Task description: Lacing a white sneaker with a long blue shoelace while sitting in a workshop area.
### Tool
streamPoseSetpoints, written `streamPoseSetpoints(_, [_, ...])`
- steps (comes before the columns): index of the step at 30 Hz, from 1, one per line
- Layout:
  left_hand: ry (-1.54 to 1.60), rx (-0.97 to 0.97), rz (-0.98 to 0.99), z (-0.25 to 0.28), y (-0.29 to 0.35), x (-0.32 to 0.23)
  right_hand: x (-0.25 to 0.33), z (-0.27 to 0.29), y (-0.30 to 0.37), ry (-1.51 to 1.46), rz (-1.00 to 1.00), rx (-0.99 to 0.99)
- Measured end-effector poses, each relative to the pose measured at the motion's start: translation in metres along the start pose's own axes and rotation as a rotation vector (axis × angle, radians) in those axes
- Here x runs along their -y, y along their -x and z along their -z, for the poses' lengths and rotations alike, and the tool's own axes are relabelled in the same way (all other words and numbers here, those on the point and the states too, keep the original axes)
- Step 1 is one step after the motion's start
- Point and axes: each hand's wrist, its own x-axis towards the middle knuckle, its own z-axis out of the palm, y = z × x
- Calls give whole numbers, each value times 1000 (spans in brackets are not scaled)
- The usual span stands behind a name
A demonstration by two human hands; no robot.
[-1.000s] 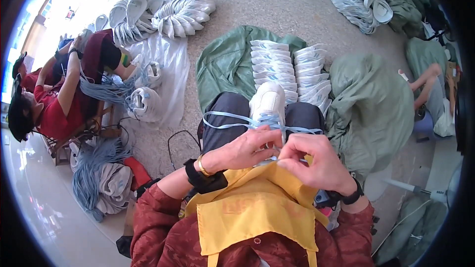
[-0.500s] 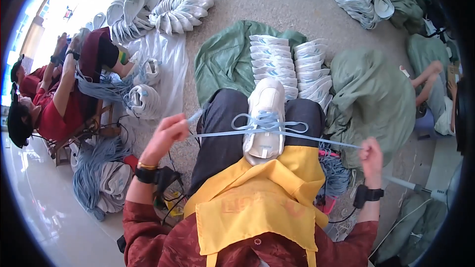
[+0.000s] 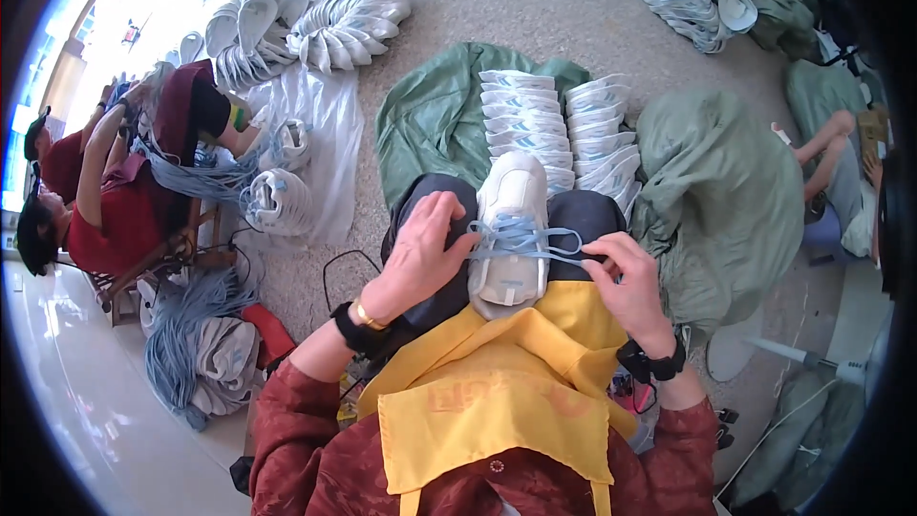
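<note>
A white sneaker [image 3: 516, 193] rests between my knees, its toe pointing away from me. Light blue shoelace [image 3: 516, 237] crosses its tongue, tied with loops to the sides. My left hand [image 3: 417, 253] is at the left side of the laces, fingers bent and thumb against the left loop; the exact grip is partly hidden. On the other side, my right hand [image 3: 626, 279] pinches the lace at the right loop between thumb and fingertips. A yellow apron [image 3: 492, 401] covers my lap below the heel.
Two stacks of white shoe uppers [image 3: 525, 119] stand beyond my knees on green cloth [image 3: 430, 115]. A green covered heap [image 3: 721, 191] is at right. Blue laces [image 3: 191, 344] and uppers lie at left. Co-workers [image 3: 115, 201] sit at left; another person's arm [image 3: 826, 158] shows at right.
Both hands have come inward from wide apart, where they pulled the lace ends taut, to the loops at the shoe. The co-worker at left has shifted arms.
</note>
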Motion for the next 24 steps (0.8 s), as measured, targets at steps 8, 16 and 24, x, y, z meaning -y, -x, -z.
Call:
streamPoseSetpoints(8, [248,286,167,-2,-16,9,1,-8,-3,109,29,121])
streamPoseSetpoints(16, [744,543,315,2,-16,4,1,-7,-1,-22,-99,87])
streamPoseSetpoints(24, [545,451,145,-12,-8,19,-20,49,29,-363,-487,235])
